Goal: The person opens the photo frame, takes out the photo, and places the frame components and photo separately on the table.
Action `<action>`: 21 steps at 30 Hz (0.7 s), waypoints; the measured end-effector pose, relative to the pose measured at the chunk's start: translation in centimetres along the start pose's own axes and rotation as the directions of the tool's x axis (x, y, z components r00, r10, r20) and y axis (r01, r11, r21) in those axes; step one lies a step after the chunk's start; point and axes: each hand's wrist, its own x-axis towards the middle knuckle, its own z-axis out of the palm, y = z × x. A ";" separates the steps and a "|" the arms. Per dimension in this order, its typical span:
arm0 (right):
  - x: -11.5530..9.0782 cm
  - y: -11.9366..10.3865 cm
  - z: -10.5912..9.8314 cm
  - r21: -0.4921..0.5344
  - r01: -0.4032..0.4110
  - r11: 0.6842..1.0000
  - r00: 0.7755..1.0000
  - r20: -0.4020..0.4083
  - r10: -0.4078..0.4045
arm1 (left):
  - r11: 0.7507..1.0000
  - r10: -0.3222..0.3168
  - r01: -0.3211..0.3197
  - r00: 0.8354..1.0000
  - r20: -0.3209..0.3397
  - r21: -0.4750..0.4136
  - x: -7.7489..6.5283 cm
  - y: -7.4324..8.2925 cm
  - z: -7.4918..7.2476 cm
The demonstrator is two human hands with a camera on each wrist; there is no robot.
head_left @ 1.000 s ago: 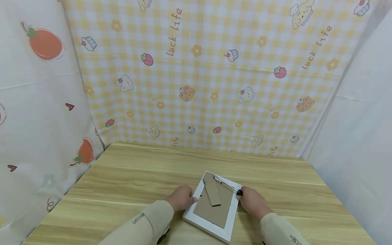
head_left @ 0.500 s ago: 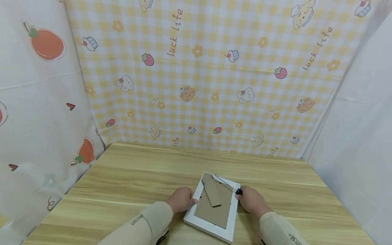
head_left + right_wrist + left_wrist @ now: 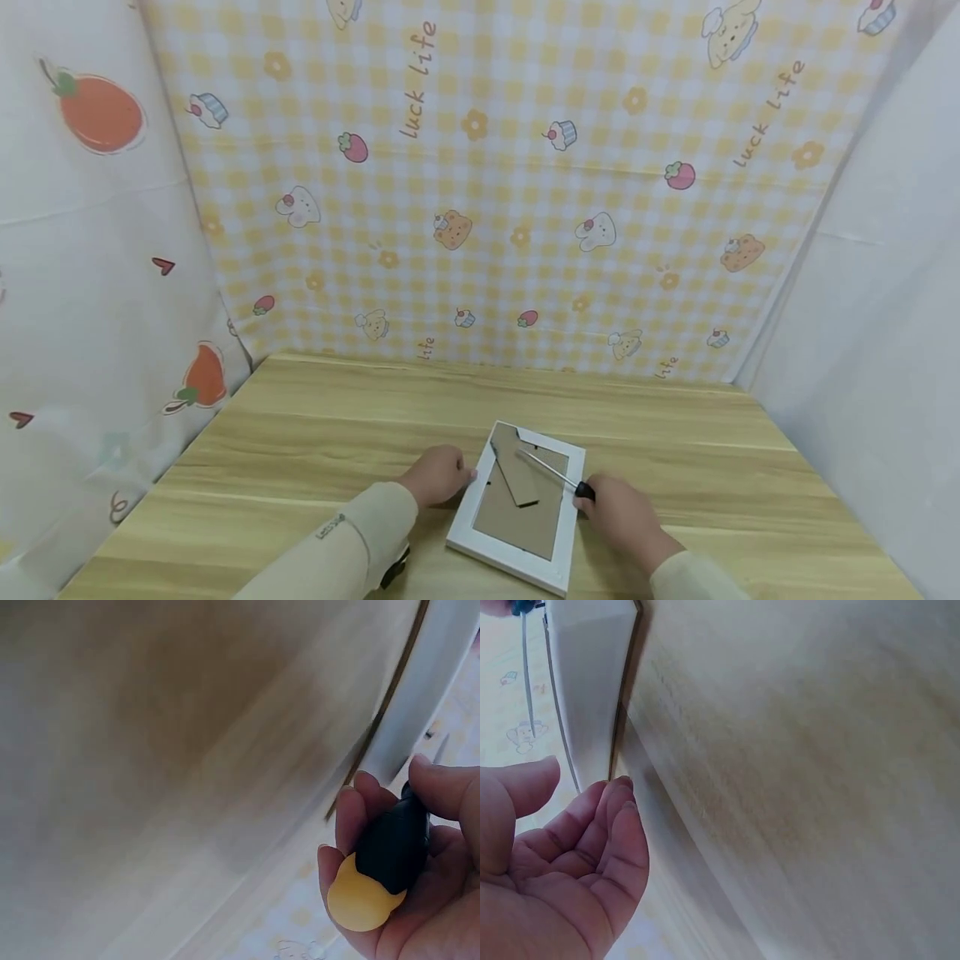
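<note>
Right hand [image 3: 618, 512] grips a screwdriver [image 3: 394, 844] with thin metal shaft and black-and-yellow handle. Left hand [image 3: 437, 477] half-bent, thumb lifted, fingertips at the edge of a white rectangular picture frame [image 3: 510, 554], back up between the hands on the wood-grain worktop [image 3: 337, 442]. Likely prying small black tabs [image 3: 536, 447]: brace frame firmly, ease tip under gently. Tip contact unclear; frame's front hidden.

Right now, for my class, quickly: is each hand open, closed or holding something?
Left hand: open, fingers loosely curved at the picture frame's edge.
Right hand: closed, holding the screwdriver.
</note>
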 end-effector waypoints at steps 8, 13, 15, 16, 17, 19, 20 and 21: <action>-1.9 -1.0 0.2 0.011 0.041 0.999 0.999 -0.028 -0.041 | 0.999 0.027 -0.028 1.000 -0.008 -0.016 0.3 0.3 0.4; -2.0 -1.5 0.1 0.024 0.036 0.999 0.999 -0.019 -0.036 | 0.998 0.068 -0.068 0.998 -0.019 0.003 0.2 0.7 0.4; -2.0 -1.6 0.0 0.020 0.031 0.999 0.999 -0.016 -0.030 | 0.997 0.076 -0.075 0.997 -0.018 0.010 0.1 0.8 0.5; -2.0 -1.7 0.0 0.018 0.029 0.999 0.999 -0.015 -0.029 | 0.997 0.076 -0.076 0.997 -0.016 0.013 0.1 0.8 0.5; -2.0 -1.7 -0.1 0.016 0.030 0.999 0.999 -0.016 -0.029 | 0.996 0.082 -0.082 0.996 -0.018 0.019 0.1 0.8 0.5; -2.1 -1.8 -0.1 0.009 0.032 0.999 0.999 -0.017 -0.032 | 0.996 0.088 -0.088 0.996 -0.022 0.029 0.1 0.8 0.6; -2.0 -1.8 -0.1 0.008 0.033 0.999 0.999 -0.018 -0.033 | 0.995 0.092 -0.091 0.995 -0.025 0.031 0.0 0.8 0.6; -2.0 -1.8 -0.1 0.006 0.033 0.999 0.999 -0.019 -0.033 | 0.995 0.093 -0.092 0.995 -0.027 0.029 0.0 0.8 0.6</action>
